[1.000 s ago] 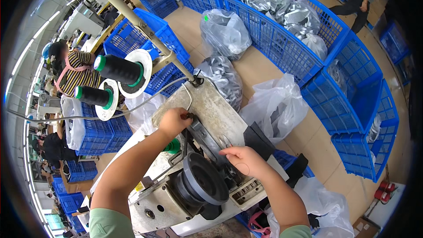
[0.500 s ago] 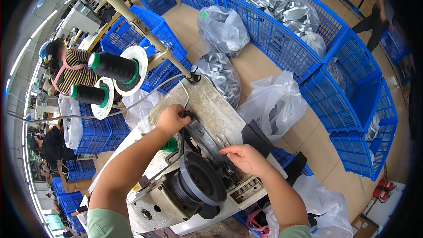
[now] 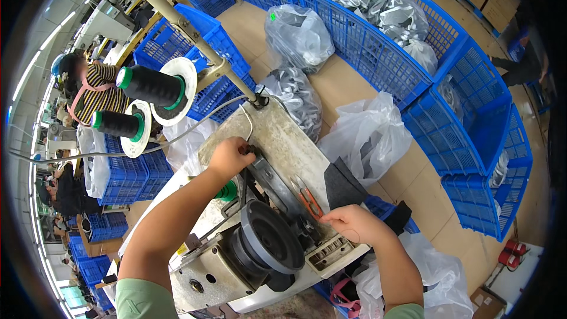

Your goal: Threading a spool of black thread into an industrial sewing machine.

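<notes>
Curled at the far end of the sewing machine's dark metal arm (image 3: 276, 183), my left hand (image 3: 229, 158) grips a small dark part there, mostly hidden by its fingers. A pair of thread snips with orange handles (image 3: 309, 202) lies on the worn machine table beside that arm, blades pointing away from me. My right hand (image 3: 356, 224) is closed, its fingertips pinched at the near end of the handles. Close to me is the machine's round black handwheel (image 3: 271, 237). A dark grey fabric piece (image 3: 344, 183) lies at the table's right edge.
Two black thread cones (image 3: 152, 87) stand on a pole rack (image 3: 221, 74) at the left. Blue crates (image 3: 366, 41) with bagged grey goods line the far and right sides. Clear plastic bags (image 3: 366, 136) sit on the floor. A person in stripes (image 3: 103, 91) works at left.
My right hand has drawn back toward me and to the right, uncovering the orange handles of the snips. The left hand stays nearly in place. A person at far right has moved.
</notes>
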Demonstrator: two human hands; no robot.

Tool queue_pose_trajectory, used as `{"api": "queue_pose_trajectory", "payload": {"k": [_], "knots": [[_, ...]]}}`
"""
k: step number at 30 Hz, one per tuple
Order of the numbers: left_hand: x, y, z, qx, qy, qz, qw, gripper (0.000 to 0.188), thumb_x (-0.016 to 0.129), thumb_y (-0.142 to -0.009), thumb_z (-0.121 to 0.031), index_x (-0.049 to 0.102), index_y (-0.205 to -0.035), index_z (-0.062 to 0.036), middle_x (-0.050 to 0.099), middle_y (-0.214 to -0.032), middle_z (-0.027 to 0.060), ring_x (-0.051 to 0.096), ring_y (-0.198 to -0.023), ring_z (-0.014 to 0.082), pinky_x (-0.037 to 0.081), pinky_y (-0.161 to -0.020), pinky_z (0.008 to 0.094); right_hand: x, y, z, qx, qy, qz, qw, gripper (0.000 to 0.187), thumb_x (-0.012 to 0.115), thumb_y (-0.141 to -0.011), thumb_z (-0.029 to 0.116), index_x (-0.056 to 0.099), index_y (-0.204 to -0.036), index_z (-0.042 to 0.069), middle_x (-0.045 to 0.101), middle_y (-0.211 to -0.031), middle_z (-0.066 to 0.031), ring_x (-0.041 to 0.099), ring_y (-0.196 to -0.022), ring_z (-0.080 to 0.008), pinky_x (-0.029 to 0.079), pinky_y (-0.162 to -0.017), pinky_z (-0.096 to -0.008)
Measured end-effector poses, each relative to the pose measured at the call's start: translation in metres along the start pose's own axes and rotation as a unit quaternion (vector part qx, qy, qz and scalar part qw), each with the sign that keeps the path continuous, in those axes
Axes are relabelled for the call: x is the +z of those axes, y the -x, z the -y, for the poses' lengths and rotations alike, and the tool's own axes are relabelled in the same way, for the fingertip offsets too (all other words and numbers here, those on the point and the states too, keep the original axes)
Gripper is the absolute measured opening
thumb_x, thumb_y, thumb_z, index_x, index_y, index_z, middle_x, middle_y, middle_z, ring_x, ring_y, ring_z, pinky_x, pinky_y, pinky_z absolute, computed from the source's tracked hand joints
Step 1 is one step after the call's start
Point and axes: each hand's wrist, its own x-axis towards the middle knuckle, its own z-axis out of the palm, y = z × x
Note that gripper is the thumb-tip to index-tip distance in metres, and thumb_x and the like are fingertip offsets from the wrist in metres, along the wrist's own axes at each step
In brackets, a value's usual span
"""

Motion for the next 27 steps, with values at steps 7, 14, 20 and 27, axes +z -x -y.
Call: {"api": "queue_pose_trajectory", "payload": {"k": [7,14,20,27], "knots": [[0.002,-0.001,-0.003,0.022,-0.008,0.001,1.000,0.029,0.066,-0.066,-0.023,0.065,-0.083,-0.0008,0.063,-0.075,0.0141,0.062,-0.070,0.0303,0.049,-0.066,0.0370,-0.016,0.045,0.008,-0.018,0.074,0.008,0.997,0.023,0.050,-0.083,0.013,0.066,-0.099,0.006,0.063,-0.071,-0.0123,0.059,-0.061,-0.0231,0.046,-0.060,-0.0334],[-0.010,-0.001,0.000,0.014,-0.052,0.042,0.998,0.029,0.067,-0.069,-0.024,0.065,-0.087,-0.0018,0.064,-0.083,0.0153,0.062,-0.079,0.0325,0.049,-0.071,0.0378,-0.039,0.099,0.030,0.018,0.133,0.077,0.988,0.021,0.052,-0.082,0.012,0.068,-0.095,0.013,0.065,-0.074,-0.0101,0.061,-0.064,-0.0262,0.047,-0.059,-0.0346],[-0.034,0.022,-0.054,0.116,-0.126,-0.009,0.985,0.029,0.066,-0.072,-0.018,0.064,-0.096,-0.0035,0.063,-0.098,0.0153,0.059,-0.091,0.0334,0.048,-0.078,0.0387,-0.046,0.157,0.032,-0.056,0.129,0.130,0.981,0.024,0.058,-0.079,0.007,0.069,-0.098,0.017,0.068,-0.082,-0.0030,0.063,-0.068,-0.0204,0.048,-0.057,-0.0291],[-0.042,0.063,-0.154,0.397,-0.086,0.345,0.846,0.021,0.064,-0.078,-0.021,0.066,-0.094,-0.0069,0.064,-0.086,0.0114,0.060,-0.084,0.0310,0.047,-0.072,0.0386,-0.047,0.180,0.044,-0.247,-0.009,0.086,0.965,0.026,0.059,-0.077,-0.002,0.066,-0.101,0.006,0.068,-0.081,-0.0078,0.063,-0.061,-0.0227,0.047,-0.051,-0.0275]]}}
